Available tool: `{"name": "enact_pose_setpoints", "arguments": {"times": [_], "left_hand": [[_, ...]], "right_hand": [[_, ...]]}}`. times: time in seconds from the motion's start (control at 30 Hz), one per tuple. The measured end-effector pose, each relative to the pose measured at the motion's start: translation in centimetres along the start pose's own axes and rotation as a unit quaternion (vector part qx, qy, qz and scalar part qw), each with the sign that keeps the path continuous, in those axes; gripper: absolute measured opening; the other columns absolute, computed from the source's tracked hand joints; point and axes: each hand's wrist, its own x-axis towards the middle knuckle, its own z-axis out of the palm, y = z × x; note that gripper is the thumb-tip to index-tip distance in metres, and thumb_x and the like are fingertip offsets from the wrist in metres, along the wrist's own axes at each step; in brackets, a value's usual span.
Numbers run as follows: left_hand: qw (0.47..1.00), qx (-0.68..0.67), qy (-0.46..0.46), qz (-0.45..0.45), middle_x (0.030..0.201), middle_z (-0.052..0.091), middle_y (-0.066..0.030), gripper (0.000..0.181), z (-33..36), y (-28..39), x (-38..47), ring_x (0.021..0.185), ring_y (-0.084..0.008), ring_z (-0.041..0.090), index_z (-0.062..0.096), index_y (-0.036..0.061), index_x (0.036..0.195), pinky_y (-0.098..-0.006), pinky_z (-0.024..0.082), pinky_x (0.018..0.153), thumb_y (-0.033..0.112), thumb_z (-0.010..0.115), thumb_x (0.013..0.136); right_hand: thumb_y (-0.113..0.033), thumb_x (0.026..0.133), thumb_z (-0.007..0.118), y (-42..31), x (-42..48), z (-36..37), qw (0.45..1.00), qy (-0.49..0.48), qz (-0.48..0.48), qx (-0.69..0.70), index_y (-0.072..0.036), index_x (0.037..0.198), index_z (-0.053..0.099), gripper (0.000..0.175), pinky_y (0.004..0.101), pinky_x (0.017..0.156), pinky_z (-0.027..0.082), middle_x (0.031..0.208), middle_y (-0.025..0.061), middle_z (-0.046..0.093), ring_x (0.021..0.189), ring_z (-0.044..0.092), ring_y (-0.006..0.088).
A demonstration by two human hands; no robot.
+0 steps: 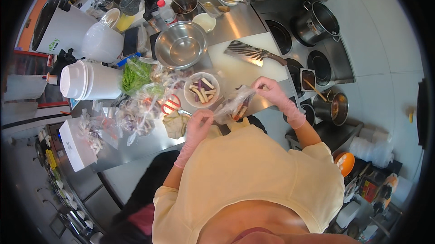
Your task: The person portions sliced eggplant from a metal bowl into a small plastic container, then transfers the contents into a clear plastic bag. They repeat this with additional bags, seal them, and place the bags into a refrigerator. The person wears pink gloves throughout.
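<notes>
A clear plastic bag (235,104) is stretched between my two hands at the counter's front edge, with reddish-brown food pieces inside. My left hand (200,121), in a pink glove, pinches the bag's left end. On the other side my right hand (270,89), gloved alike, pinches its upper right end. Just beyond my left hand stands a white bowl (213,80) of cut eggplant strips (203,91). Red-handled scissors (171,104) lie beside the bowl, close to a tan cloth-like item (175,125).
A cleaver (249,53) rests on a white cutting board (217,54), near a steel basin (181,45). Bagged ingredients (137,116) and leafy greens (136,76) crowd the left. At right, a stove carries a tall pot (314,23) and a smaller pot (334,106).
</notes>
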Motion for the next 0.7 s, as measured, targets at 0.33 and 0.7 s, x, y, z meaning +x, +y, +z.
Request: {"name": "enact_pose_setpoints", "arguments": {"times": [0.33, 0.7], "left_hand": [[0.944, 0.326, 0.047, -0.024, 0.115, 0.058, -0.0077, 0.038, 8.3, -6.5, -1.5, 0.083, -0.0319, 0.063, 0.052, 0.0142, 0.120, -0.0409, 0.051, 0.071, 0.010, 0.061, 0.083], [0.955, 0.270, 0.073, -0.099, 0.088, 0.061, -0.0093, 0.032, 12.8, -6.2, 0.4, 0.072, -0.0266, 0.062, 0.056, 0.0118, 0.109, -0.0374, 0.050, 0.066, 0.013, 0.067, 0.079]], "right_hand": [[-0.023, 0.077, 0.064, 8.5, 1.0, 1.5, 0.897, 0.054, -0.233, -0.371, -0.009, 0.093, 0.064, 0.021, 0.0399, 0.083, 0.046, 0.097, 0.0056, 0.065, 0.096, 0.058, 0.0286], [-0.013, 0.077, 0.063, 9.0, 1.8, 0.5, 0.980, 0.034, 0.018, -0.194, -0.007, 0.088, 0.066, 0.013, 0.0357, 0.079, 0.048, 0.090, 0.0075, 0.065, 0.083, 0.060, 0.0253]]}}
